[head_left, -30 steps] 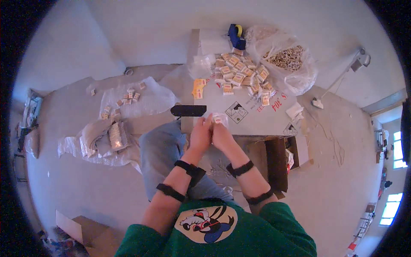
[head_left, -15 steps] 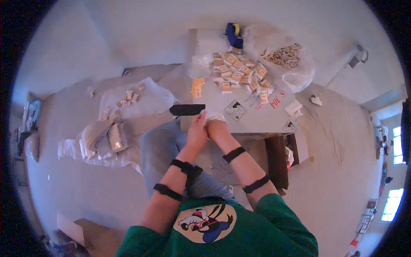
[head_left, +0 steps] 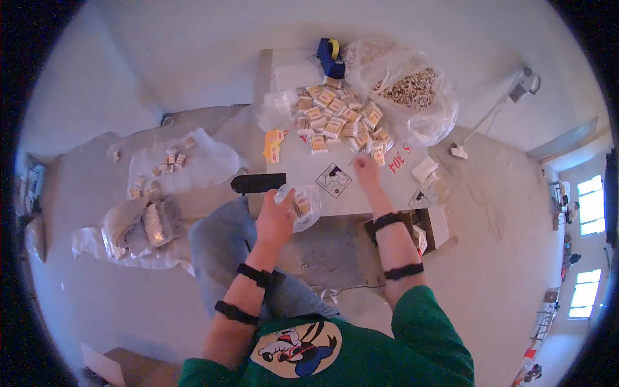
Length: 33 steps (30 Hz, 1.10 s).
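My left hand grips the edge of a clear plastic bag at the near edge of the light-coloured work surface. Inside the bag shows a small packet with tan contents. Further right, my right hand is over the surface, just short of a heap of similar small packets. Its fingers are pinched together; what they hold, if anything, is too small to make out. Beside the left hand lies a flat black strip with one rounded end.
A blue tape dispenser and a large clear bag of small brown pieces stand behind the heap. Yellow labels lie left of it. White paper lies at the right edge. More packets rest on plastic sheeting at the left.
My hands were together at the near edge and are now apart. The right hand has moved away toward the heap of packets; the left keeps the bag, whose packet now shows.
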Motion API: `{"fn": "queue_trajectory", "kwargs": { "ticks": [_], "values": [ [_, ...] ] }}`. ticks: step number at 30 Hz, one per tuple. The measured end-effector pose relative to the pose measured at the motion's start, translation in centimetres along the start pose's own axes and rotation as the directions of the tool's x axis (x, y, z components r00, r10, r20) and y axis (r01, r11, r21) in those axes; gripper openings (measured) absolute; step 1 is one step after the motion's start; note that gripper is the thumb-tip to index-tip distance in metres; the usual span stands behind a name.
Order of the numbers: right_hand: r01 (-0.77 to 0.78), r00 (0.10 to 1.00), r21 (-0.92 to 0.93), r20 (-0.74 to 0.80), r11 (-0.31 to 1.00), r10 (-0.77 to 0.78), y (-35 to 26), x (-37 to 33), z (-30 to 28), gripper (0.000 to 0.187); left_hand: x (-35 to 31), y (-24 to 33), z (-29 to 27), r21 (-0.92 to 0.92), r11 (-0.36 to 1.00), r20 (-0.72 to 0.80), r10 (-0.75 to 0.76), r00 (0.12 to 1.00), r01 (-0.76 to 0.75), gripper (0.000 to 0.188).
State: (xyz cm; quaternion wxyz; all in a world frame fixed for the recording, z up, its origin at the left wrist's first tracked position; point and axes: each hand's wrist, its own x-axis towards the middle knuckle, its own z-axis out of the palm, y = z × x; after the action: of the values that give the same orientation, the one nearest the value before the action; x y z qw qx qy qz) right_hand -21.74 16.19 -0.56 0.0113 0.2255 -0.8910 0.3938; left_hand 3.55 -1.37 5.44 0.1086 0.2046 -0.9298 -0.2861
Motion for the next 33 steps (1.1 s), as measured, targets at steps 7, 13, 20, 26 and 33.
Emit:
{"fn": "queue_trajectory", "kwargs": {
  "ticks": [7, 13, 20, 26, 33],
  "values": [
    [-0.122, 0.992, -0.431, -0.073, 0.894, 0.100, 10.7, 4.0, 1.0, 0.053, -0.2, -0.4, -0.2, 0.047, 0.997, 0.044, -0.070, 0.997, 0.068, 0.059],
    [-0.212, 0.977, -0.584, -0.138, 0.783, 0.162, 8.2, 1.9, 2.7, 0.064, -0.3, 0.0, -0.4, -0.111, 0.983, -0.005, -0.149, 0.989, 0.148, 0.054],
    [-0.098, 0.995, 0.285, 0.049, 0.954, 0.087, -3.3, -2.7, 1.3, 0.039, 1.2, -0.9, 0.0, -0.291, 0.939, -0.125, -0.230, 0.965, 0.186, 0.057],
    [0.078, 0.863, 0.172, 0.482, 0.982, -0.153, -16.0, -10.9, -0.9, 0.032, 1.4, -1.7, 0.8, -0.370, 0.911, -0.131, -0.245, 0.961, 0.182, 0.042],
    [0.155, 0.870, -0.366, 0.491, 0.918, 0.049, -18.6, -11.3, 3.5, 0.032, 1.3, -2.8, 1.7, -0.197, 0.980, -0.219, -0.039, 0.975, -0.006, 0.018]
  ]
}}
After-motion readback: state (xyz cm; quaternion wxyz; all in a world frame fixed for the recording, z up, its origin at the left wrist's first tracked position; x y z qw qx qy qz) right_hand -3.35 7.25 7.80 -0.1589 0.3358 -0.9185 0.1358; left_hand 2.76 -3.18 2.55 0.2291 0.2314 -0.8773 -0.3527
